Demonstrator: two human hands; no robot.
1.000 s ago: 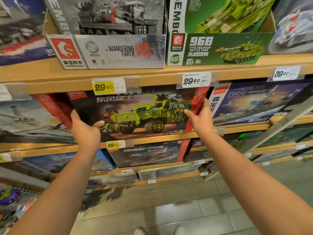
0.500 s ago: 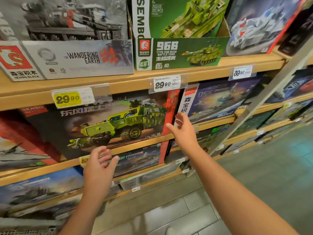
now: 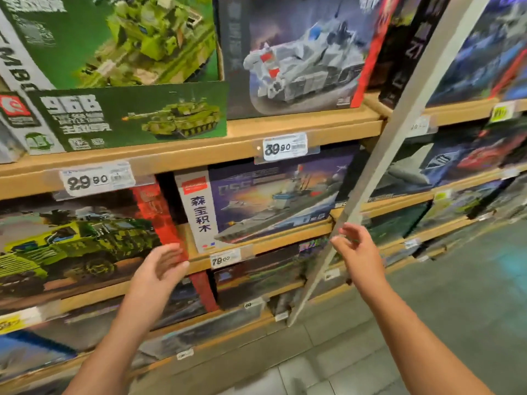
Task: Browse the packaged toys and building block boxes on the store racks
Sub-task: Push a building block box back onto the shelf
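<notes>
Building block boxes fill the wooden shelves (image 3: pixel 199 151): a warship box (image 3: pixel 271 201) sits under the 39.90 price tag (image 3: pixel 284 146). Left hand (image 3: pixel 159 269) and right hand (image 3: pixel 358 249) hover before it on either side, fingers released, holding nothing.

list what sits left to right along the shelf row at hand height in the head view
green truck box → left hand → warship box → right hand, both hands holding nothing
</notes>
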